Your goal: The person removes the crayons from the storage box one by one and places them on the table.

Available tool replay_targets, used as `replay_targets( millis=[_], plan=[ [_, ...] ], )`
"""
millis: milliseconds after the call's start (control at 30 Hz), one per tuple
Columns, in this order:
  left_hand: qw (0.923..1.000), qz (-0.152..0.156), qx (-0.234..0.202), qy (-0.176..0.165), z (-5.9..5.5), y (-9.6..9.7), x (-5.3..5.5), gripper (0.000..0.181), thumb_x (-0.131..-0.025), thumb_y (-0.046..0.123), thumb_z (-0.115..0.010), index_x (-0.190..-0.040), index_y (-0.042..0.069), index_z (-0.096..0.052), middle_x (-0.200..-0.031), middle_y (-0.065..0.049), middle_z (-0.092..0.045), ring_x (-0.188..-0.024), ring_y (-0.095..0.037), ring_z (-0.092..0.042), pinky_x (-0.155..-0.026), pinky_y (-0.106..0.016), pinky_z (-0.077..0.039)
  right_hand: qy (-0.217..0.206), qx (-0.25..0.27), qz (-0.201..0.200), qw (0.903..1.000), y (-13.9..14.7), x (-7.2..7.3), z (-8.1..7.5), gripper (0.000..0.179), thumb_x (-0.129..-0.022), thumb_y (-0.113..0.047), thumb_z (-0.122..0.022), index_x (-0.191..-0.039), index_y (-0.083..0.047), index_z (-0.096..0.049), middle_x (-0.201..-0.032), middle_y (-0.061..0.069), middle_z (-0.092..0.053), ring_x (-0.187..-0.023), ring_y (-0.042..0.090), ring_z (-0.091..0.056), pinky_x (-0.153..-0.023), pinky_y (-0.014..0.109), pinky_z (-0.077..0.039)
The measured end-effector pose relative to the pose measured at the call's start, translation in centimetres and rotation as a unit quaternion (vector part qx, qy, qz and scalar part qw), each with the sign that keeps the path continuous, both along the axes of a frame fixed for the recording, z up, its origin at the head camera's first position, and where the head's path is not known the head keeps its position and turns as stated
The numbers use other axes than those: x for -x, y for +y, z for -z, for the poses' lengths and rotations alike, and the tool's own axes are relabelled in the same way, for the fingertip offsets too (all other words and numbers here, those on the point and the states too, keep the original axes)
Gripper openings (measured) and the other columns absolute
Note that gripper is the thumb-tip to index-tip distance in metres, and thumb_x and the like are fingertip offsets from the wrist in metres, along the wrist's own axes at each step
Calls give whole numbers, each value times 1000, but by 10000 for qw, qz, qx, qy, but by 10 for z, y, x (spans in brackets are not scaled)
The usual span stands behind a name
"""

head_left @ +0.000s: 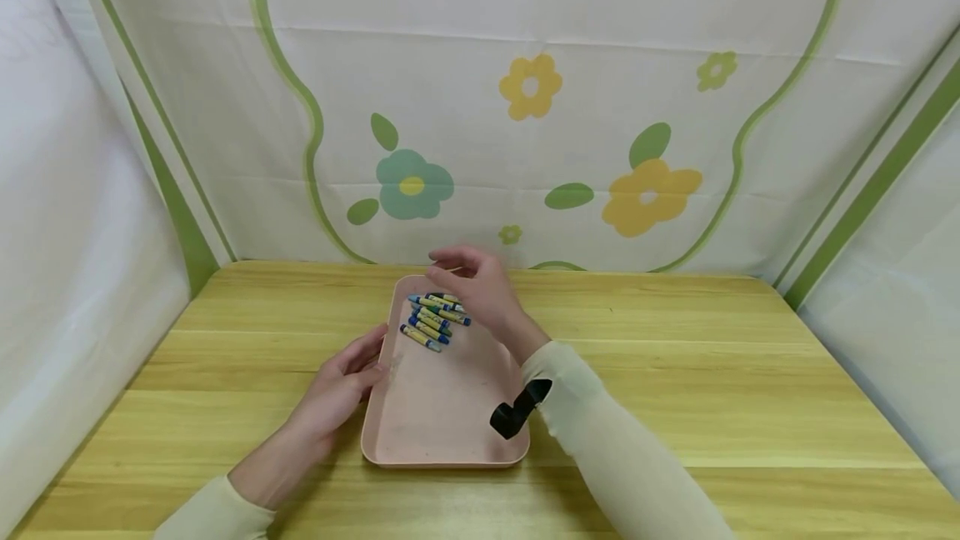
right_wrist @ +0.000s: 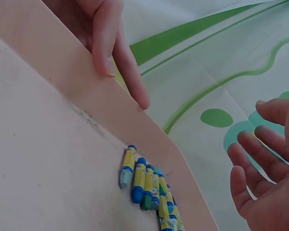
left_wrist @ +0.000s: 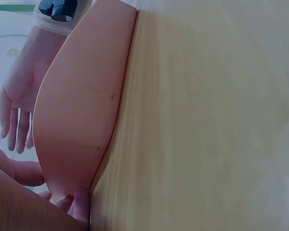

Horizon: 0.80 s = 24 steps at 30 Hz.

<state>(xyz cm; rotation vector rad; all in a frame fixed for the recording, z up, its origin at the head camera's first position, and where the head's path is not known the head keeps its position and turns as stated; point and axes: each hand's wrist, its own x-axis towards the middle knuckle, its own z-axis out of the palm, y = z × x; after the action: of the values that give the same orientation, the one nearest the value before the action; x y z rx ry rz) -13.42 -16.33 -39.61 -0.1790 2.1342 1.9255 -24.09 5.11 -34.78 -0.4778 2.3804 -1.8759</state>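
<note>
A pink rectangular tray (head_left: pixel 442 415) lies lengthwise on the wooden table. Several crayons (head_left: pixel 431 323) in yellow wrappers with blue and green tones are bunched in its far left part; the right wrist view shows the same crayons (right_wrist: pixel 147 185) close to the tray wall. My left hand (head_left: pixel 345 382) holds the tray's left side, thumb at the rim and fingers against the outer wall (left_wrist: pixel 82 86). Over the tray's far right end hovers my right hand (head_left: pixel 480 286), its fingers loosely bent and holding nothing, as the right wrist view also shows.
The wooden table (head_left: pixel 712 382) extends to both sides of the tray. A white curtain (head_left: pixel 465 107) with flowers and green lines hangs along its back edge, with white cloth on both sides. A black strap device (head_left: pixel 517 411) sits on the right wrist.
</note>
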Motion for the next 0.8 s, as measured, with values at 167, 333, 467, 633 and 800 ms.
replay_targets(
  millis=[167, 333, 467, 633, 800],
  plan=[
    [10000, 16, 7, -24, -1, -1, -1, 62, -110, 11, -51, -168, 16, -32, -174, -14, -32, -158, -33, -35, -115, -36, -43, -118, -599, 439, 9972, -8, -3, 5, 24, -99, -40, -75, -122, -33, -77, -113, -10, -75, -108, 15, -68, -94, 36, -58],
    [10000, -12, 8, -18, -1, -1, -1, 60, -110, 12, -51, -168, 16, -33, -173, -15, -34, -157, -33, -37, -113, -33, -45, -85, -1296, 857, 9878, -12, -4, 11, 26, -95, -50, -78, -118, -38, -79, -105, -17, -76, -103, 9, -69, -95, 38, -58],
    [10000, -20, -36, 5, 0, 0, 0, 60, -111, 13, -51, -167, 15, -33, -173, -17, -34, -158, -34, -37, -118, -40, -43, -93, -1335, 854, 9873, -13, -3, 18, 26, -95, -46, -79, -116, -32, -80, -105, -13, -76, -99, 12, -69, -89, 35, -58],
    [9999, -31, -135, 5, 0, -1, 1, 59, -111, 13, -51, -167, 14, -33, -172, -18, -35, -157, -35, -39, -117, -41, -43, -209, -1046, 659, 9921, -14, -1, 26, 21, -96, -37, -81, -113, -25, -82, -106, -6, -77, -96, 14, -68, -81, 30, -58],
    [9999, -71, -145, -4, 1, -2, 1, 58, -111, 13, -51, -166, 14, -35, -171, -18, -36, -155, -35, -42, -111, -34, -47, -249, -1061, 720, 9914, -15, -1, 30, 23, -96, -37, -80, -115, -24, -82, -105, -7, -76, -95, 14, -68, -81, 31, -59]
  ],
)
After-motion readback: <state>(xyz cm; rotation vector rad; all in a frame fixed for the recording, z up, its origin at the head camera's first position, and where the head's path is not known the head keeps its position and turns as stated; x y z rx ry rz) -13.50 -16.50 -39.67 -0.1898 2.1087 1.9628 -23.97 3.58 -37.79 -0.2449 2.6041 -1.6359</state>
